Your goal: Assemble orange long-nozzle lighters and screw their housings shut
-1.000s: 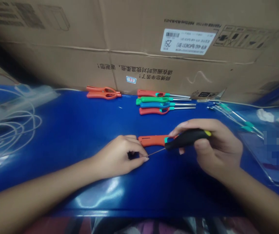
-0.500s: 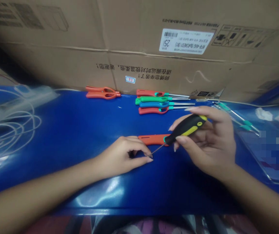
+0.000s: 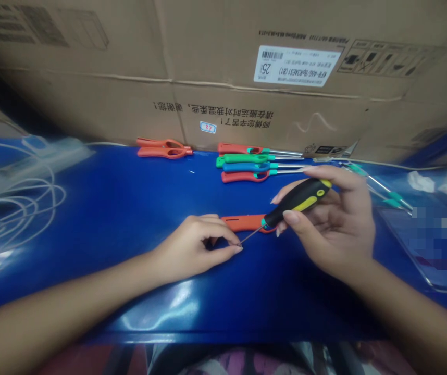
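In my right hand (image 3: 336, 224) is a black and yellow screwdriver (image 3: 299, 200), held by its handle and tilted so its thin shaft points down to the left. The shaft's tip meets the pinched thumb and forefinger of my left hand (image 3: 200, 242). Whatever small thing lies between those fingertips is hidden. Just behind the shaft, an orange lighter body (image 3: 243, 223) lies flat on the blue table (image 3: 161, 198), partly covered by the screwdriver and close to my left fingers.
Several long-nosed lighters (image 3: 243, 166), red, green and blue, lie in a row at the back. Left of them rest orange casing pieces (image 3: 164, 148). A coiled white cable (image 3: 24, 208) is at the left. Metal rods with teal ends (image 3: 380, 185) lie at the right. Behind stands a large cardboard box (image 3: 208, 57).
The screwdriver and my right hand have shifted very slightly, and the tip stays at my left fingertips. My left hand keeps its pinch.
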Demonstrator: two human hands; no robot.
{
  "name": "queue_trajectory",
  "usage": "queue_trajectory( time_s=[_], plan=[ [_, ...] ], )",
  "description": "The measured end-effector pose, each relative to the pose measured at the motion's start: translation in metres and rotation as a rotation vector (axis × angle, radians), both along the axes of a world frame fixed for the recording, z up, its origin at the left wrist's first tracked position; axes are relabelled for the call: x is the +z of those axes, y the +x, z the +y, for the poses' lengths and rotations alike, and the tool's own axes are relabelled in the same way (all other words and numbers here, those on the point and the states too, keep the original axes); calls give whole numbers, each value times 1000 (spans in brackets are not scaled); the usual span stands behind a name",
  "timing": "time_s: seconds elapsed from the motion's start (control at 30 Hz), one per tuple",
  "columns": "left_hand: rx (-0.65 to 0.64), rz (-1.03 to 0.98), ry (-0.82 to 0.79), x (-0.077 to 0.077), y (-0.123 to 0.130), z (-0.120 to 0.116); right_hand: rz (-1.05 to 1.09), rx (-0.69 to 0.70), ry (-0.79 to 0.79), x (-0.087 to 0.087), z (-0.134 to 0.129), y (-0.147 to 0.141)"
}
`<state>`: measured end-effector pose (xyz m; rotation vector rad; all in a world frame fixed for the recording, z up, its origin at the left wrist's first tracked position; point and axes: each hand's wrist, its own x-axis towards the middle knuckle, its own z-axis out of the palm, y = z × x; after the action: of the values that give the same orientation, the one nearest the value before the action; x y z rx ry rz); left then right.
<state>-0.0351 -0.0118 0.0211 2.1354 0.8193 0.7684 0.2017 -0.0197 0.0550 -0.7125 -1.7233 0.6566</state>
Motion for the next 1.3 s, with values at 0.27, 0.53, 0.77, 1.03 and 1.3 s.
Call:
queue_trajectory(
  time_s=[0.27, 0.53, 0.77, 1.03, 1.3],
  plan=[
    [14, 1, 54, 4, -2, 1, 14, -1, 5, 1, -1, 1],
    [60, 205, 170, 5, -17, 21, 36, -159, 59, 2, 0, -1],
    [32, 96, 135, -12, 1, 12, 21, -147, 79, -8, -4, -7],
    [-12, 32, 150, -14, 3, 8, -30, -92, 178, -12, -5, -9],
    [-9, 37, 152, -15, 3, 8, -117, -71, 195, -19, -4, -4]
  ],
)
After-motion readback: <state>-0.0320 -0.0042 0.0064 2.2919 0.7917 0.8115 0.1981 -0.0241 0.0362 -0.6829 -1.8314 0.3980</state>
